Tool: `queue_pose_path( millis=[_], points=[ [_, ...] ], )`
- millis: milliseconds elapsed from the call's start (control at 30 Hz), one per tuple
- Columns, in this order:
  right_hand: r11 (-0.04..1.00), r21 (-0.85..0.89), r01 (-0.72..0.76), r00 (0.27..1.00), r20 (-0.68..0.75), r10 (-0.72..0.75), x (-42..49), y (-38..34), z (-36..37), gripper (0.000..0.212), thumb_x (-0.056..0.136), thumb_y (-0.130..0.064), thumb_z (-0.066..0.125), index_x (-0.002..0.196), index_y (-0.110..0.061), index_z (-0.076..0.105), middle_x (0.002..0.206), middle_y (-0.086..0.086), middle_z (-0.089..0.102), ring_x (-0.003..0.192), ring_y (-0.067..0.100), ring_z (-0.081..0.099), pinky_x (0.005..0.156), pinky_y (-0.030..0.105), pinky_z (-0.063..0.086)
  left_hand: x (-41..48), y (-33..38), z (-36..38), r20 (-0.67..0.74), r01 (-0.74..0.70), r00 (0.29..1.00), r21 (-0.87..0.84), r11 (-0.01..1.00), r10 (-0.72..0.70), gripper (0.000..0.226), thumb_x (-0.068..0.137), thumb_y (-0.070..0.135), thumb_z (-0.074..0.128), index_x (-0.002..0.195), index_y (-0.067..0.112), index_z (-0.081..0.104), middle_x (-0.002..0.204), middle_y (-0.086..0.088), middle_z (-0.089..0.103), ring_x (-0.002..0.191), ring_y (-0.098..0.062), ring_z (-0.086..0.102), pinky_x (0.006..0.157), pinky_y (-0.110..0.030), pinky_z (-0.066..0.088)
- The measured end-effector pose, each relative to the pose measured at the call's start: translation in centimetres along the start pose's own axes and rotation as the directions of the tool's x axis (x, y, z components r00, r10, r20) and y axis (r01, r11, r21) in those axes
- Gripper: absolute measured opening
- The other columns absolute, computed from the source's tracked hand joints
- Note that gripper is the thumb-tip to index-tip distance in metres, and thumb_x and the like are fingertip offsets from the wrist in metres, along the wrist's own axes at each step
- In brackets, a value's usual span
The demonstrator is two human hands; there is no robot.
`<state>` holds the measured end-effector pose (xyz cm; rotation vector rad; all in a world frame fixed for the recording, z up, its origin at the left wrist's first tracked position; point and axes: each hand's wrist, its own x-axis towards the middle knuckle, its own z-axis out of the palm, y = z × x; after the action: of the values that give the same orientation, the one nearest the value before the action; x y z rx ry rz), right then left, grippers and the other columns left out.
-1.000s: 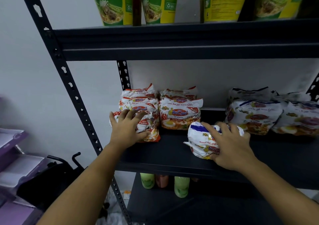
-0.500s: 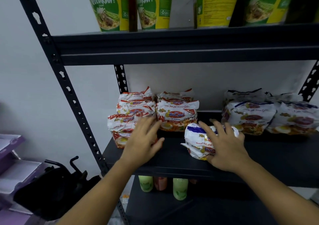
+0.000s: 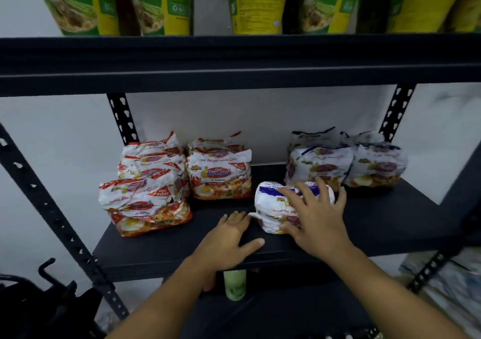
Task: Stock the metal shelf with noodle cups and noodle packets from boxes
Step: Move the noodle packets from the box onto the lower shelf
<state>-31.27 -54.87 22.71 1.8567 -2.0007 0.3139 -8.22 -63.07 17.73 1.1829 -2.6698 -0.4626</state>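
Observation:
A white and blue noodle packet bundle (image 3: pixel 270 206) lies near the front of the black metal shelf (image 3: pixel 161 250). My right hand (image 3: pixel 316 216) lies over it with fingers spread and curved around its right side. My left hand (image 3: pixel 229 237) rests flat on the shelf board just left of that bundle, fingers straight, holding nothing. Red and white noodle packets sit to the left: a front stack (image 3: pixel 145 206), a stack behind it (image 3: pixel 153 161) and a middle stack (image 3: pixel 221 174). Blue and white packets (image 3: pixel 320 164) stand at the back right.
Green and yellow noodle cups (image 3: pixel 161 3) line the shelf above. Small green bottles (image 3: pixel 234 284) stand on the lower shelf. A black object (image 3: pixel 46 305) sits on the floor at the left. The shelf's slotted uprights (image 3: pixel 52 208) flank the boards. A white wall is behind.
My left hand left the front red packet stack and slid right onto the bare shelf beside the blue bundle. My right hand stayed on the bundle. The camera moved closer.

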Motion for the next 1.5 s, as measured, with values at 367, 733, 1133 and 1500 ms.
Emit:
queue_pose_path(
  millis=[367,733,1133,1500],
  points=[
    [0.98,-0.098,-0.176,0.984,0.0,0.177,-3.1,12.0,0.5,0.093,0.074,-0.047,0.086,0.153,-0.034,0.039,0.155,0.008,0.041,0.145,0.046,0.03,0.107,0.066,0.035,7.5,9.1,3.0,0.083,-0.132,0.988,-0.001,0.991,0.132,0.085,0.102,0.067,0.04,0.164,0.013,0.02,0.172,-0.006,0.014,0.159,-0.019,0.006,0.129,-0.036,0.0],
    [0.969,-0.085,-0.23,0.969,0.07,0.236,-1.0,20.6,2.9,0.083,0.093,-0.043,0.067,0.159,-0.035,0.016,0.165,0.009,0.018,0.153,0.046,-0.007,0.121,0.067,0.009,11.8,14.4,5.7,0.057,-0.028,0.998,0.057,0.998,0.025,0.087,0.099,0.074,0.033,0.165,0.02,0.017,0.173,0.001,0.01,0.159,-0.016,0.001,0.129,-0.038,-0.002],
    [0.988,-0.025,-0.153,0.984,0.091,0.155,1.9,26.8,5.4,0.083,0.089,-0.038,0.075,0.158,-0.03,0.029,0.167,0.014,0.018,0.153,0.047,-0.011,0.116,0.075,0.01,11.6,14.5,6.0,0.029,0.03,0.999,0.065,0.997,-0.032,0.086,0.096,0.078,0.032,0.165,0.028,0.016,0.172,0.012,0.007,0.157,-0.004,-0.002,0.128,-0.031,-0.003],
    [0.993,-0.017,-0.115,0.977,0.182,0.116,4.4,28.0,6.6,0.102,0.092,-0.043,0.068,0.16,-0.039,-0.008,0.166,0.005,-0.028,0.143,0.041,-0.041,0.119,0.07,-0.004,12.5,14.4,5.8,0.029,0.049,0.998,0.115,0.992,-0.052,0.086,0.096,0.079,0.028,0.165,0.029,0.015,0.172,0.012,0.007,0.157,-0.003,-0.003,0.128,-0.03,-0.005]
  ],
)
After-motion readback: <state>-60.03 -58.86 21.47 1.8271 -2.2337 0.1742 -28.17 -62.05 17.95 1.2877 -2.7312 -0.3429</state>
